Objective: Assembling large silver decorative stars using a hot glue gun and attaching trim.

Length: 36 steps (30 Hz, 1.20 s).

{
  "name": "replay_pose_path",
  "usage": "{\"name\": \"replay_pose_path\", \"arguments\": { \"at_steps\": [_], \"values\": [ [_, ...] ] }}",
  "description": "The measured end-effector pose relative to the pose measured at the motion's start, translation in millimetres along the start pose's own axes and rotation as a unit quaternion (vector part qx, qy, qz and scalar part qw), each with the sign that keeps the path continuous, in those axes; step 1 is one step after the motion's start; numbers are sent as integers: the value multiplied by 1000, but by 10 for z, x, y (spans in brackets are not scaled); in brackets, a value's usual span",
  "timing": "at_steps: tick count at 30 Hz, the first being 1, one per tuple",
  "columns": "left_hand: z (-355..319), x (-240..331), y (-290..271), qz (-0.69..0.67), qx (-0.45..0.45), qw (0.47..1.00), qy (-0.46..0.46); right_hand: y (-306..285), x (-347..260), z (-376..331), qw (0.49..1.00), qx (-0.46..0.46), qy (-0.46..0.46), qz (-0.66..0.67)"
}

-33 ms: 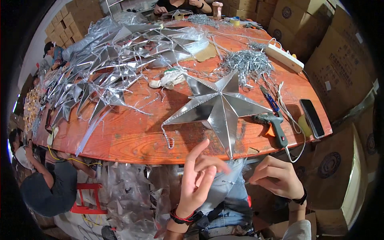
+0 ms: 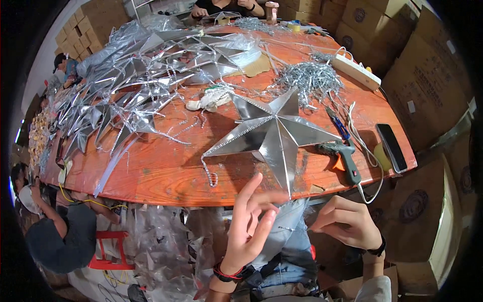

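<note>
A silver foil star (image 2: 280, 146) lies at the table's near middle, with a beaded silver strand along one arm and its loose end curling on the wood. My left hand (image 2: 249, 226) is raised just off the table edge below the star, fingers apart and nothing visible in them. To its right, my right hand (image 2: 347, 224) has its fingers bent and drawn together in a pinch; whatever is between the fingertips cannot be made out. A short silvery bit (image 2: 287, 229) shows against my jeans between the hands. A grey glue gun (image 2: 347, 160) with an orange trigger lies right of the star.
Silver stars (image 2: 146, 80) pile up at left. A white glove (image 2: 211, 98), a heap of silver strands (image 2: 309, 80), blue-handled pliers (image 2: 341, 127), a phone (image 2: 391, 147) and a power strip (image 2: 357, 71) lie around. Cartons flank the right; co-workers sit left and across.
The fingers of my left hand have shifted slightly, and one is blurred by motion. The whole view has moved a little; the star and tools stay in place.
</note>
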State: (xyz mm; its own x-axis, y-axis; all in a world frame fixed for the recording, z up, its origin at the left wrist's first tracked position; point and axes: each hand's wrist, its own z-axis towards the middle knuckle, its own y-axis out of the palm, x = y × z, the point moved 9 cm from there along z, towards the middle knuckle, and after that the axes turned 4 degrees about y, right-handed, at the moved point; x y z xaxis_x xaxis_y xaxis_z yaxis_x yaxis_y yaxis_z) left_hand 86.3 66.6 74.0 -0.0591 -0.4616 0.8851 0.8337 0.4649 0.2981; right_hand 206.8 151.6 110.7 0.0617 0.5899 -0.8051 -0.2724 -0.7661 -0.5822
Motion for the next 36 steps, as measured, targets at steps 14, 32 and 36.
{"name": "replay_pose_path", "arguments": {
  "at_steps": [14, 32, 36],
  "values": [
    [-103, -100, 421, 8, -191, 981, -34, -50, -201, 63, 998, 53, -40, -2],
    [-163, -178, 329, 80, -142, 984, -67, -100, -53, 104, 997, 74, 7, 32],
    [-159, -155, 318, 114, -150, 982, -18, -95, -84, 118, 996, 79, -19, 35]
  ]
}}
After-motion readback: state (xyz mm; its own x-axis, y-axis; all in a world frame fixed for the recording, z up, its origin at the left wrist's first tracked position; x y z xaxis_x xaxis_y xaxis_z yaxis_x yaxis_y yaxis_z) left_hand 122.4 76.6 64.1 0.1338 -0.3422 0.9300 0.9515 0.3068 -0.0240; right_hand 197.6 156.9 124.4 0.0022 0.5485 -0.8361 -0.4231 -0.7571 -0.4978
